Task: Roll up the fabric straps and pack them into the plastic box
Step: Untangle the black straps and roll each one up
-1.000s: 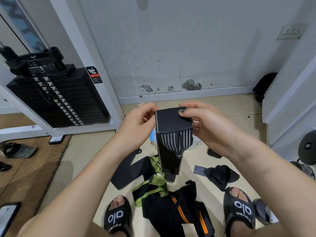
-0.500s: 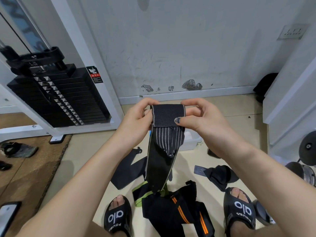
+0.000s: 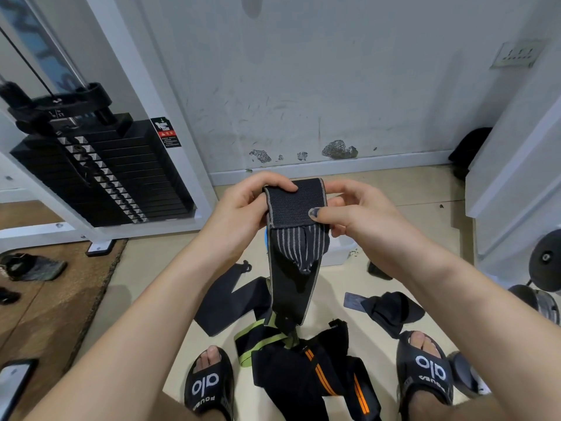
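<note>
Head view: left hand [image 3: 243,208] and right hand [image 3: 361,214] both curl round the top of a dark strap [image 3: 296,238], thumbs pinching its front, held up chest-high; tail hangs toward the floor. White plastic box [image 3: 337,253] mostly hidden behind it. More straps [image 3: 315,369] piled on the floor between two black slides. Weight stack [image 3: 100,171] sits far left

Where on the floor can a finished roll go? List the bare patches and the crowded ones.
Bare tile lies left of the black strap, up to the brown mat, and along the baseboard beyond both hands. Crowded: between the slippers, where the green-edged strap and orange-striped strap pile up.
</note>
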A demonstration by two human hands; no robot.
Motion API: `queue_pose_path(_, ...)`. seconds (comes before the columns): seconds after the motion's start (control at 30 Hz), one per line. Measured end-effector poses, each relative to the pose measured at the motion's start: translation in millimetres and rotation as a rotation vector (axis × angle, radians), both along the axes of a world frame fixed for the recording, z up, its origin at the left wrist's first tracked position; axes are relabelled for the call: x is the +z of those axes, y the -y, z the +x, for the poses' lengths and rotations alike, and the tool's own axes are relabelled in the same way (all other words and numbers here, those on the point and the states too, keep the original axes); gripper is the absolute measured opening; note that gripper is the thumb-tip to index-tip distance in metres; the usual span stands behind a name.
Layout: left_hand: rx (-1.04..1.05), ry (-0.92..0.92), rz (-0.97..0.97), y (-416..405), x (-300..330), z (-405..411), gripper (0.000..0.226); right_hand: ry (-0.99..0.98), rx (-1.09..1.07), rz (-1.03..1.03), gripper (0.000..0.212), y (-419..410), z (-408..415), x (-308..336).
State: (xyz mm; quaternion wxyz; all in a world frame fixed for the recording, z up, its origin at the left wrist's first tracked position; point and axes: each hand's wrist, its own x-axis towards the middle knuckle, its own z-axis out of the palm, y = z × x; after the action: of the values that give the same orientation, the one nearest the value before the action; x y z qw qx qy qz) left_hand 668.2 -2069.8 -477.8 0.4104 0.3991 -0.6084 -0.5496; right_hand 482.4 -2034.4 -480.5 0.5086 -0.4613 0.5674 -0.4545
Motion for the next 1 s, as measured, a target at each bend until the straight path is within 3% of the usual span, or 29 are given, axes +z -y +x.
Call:
queue_pose_path(0.13,0.003,-0.021,0.039,1.2,2.7,1.4,0.033,-0.052,0.029,-0.008,0.010,-2.6,1.2,1.1)
queue_pose_path(0.3,0.017,-0.108,0.156,-2.8,11.0,0.7,0.040,0.027,0.061,0.021,0.016,-3.1,4.3,1.9)
queue_pose_path(0.47,0.025,0.029,0.043,-3.7,7.5,4.0,0.010,0.081,0.054,0.032,0.020,-2.5,8.1,2.2)
queue_pose_path(0.6,0.027,0.151,-0.132,-4.8,1.3,4.2,0.024,0.120,0.041,0.031,0.012,-2.5,9.9,1.0)
queue_pose_path(0.7,0.023,0.203,-0.196,-1.0,-1.0,7.9,0.029,0.198,0.044,0.040,0.018,-3.0,9.2,1.1)
queue_pose_path(0.83,0.019,0.122,-0.088,0.9,-6.5,6.7,0.053,0.242,0.088,0.003,0.027,-3.7,8.6,-0.6)
queue_pose_path(1.0,-0.001,0.157,-0.038,-2.5,-5.9,0.2,0.027,0.239,0.075,-0.040,0.026,-2.6,6.8,-2.8)
